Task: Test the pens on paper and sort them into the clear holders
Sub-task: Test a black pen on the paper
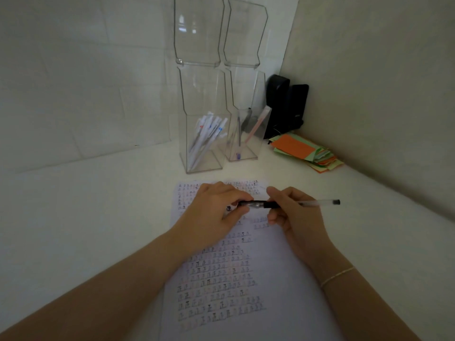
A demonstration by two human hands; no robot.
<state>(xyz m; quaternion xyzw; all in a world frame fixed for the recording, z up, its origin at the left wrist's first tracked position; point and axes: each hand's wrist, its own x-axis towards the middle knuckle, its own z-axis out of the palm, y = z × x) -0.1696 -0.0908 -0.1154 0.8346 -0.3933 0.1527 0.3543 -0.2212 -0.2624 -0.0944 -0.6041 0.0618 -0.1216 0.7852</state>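
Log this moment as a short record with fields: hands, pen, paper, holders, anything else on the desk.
left hand: fingers pinch the pen's black cap end
right hand: grips the barrel
pen: clear barrel, held level above the paper, back end pointing right
paper: flat on the desk, covered in rows of small test marks
left holder: holds many white pens
right holder: holds a few pens, one pinkish
other: stack of orange and green notes; black case in the corner
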